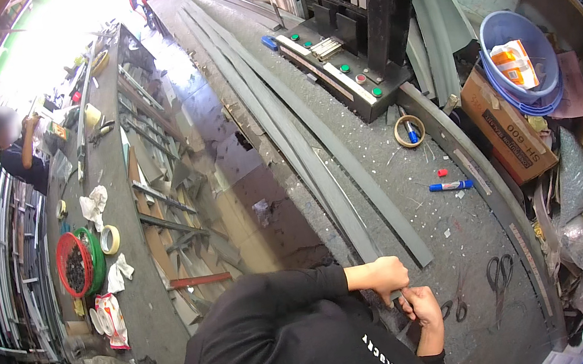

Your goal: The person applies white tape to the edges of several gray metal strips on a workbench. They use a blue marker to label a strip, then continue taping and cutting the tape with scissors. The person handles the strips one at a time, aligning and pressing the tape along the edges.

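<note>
A long grey strip runs along the workbench from the far end toward me. Near its close end, my left hand is closed around it. My right hand is closed too, its fingers pinched at the strip's tip just beside the left hand; the exact grip is partly hidden. Another grey strip lies alongside to the right. Scissors rest to the right of my hands, and a second, darker pair lies closer to them.
On the bench are a blue marker, a red cap and a tape roll. Behind stands a machine with green buttons. Blue basins and a carton are at right. A person stands far left.
</note>
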{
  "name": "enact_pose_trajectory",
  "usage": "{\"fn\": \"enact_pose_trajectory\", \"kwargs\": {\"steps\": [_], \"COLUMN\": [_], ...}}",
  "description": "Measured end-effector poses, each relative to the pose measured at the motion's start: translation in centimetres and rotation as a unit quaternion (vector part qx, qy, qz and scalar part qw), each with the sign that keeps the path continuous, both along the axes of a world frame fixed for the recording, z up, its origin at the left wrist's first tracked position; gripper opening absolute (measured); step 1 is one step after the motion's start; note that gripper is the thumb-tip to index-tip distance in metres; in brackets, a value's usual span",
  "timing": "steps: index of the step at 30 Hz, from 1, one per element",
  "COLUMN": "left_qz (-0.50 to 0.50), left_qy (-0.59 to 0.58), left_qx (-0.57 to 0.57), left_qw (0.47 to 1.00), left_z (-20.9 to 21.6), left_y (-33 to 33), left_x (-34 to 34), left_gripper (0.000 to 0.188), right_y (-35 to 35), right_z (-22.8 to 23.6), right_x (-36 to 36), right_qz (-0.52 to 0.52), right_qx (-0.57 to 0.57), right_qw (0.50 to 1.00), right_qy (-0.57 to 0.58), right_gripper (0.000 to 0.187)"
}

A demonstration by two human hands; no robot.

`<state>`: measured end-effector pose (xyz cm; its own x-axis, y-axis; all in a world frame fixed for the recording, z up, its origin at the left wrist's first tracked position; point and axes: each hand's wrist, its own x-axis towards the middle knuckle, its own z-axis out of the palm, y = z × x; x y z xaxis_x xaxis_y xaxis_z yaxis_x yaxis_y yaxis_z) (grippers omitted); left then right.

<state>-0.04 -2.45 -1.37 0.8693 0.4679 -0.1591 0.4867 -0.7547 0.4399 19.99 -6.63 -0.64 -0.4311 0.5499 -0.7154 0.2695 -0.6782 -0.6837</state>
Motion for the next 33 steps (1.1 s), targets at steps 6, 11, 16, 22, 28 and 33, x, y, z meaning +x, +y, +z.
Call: {"fn": "enact_pose_trajectory", "kwargs": {"steps": [6, 11, 16, 22, 28, 33], "left_qz": [0.005, 0.007, 0.002, 0.003, 0.001, 0.004], "left_qy": [-0.009, 0.002, -0.006, -0.002, 0.004, -0.009], "left_qx": [0.012, 0.001, -0.017, 0.017, -0.019, -0.011], "left_qw": [1.0, 1.0, 1.0, 1.0, 1.0, 1.0], "left_z": [0.3, 0.3, 0.0, -0.1, 0.0, 0.1], "left_y": [0.0, 0.1, 0.4, 0.0, 0.5, 0.4], "left_x": [-0.1, -0.1, 0.0, 0.1, 0.0, 0.1], "left_gripper": [0.051, 0.051, 0.053, 0.055, 0.055, 0.053], "right_y": [-1.7, -0.3, -0.8, -0.6, 0.4, -1.7], "right_z": [0.2, -0.3, -0.3, 0.4, -0.4, -0.1], "right_x": [1.0, 0.8, 0.4, 1.2, 0.6, 1.4], "right_qz": [-0.048, -0.003, -0.043, -0.02, -0.003, -0.069], "right_qx": [-0.08, -0.028, -0.076, -0.081, -0.127, -0.114], "right_qw": [0.995, 0.997, 0.993, 0.996, 0.981, 0.988], "right_qy": [0.039, 0.078, 0.081, 0.025, 0.144, 0.081], "right_gripper": [0.036, 0.036, 0.038, 0.039, 0.039, 0.034]}}
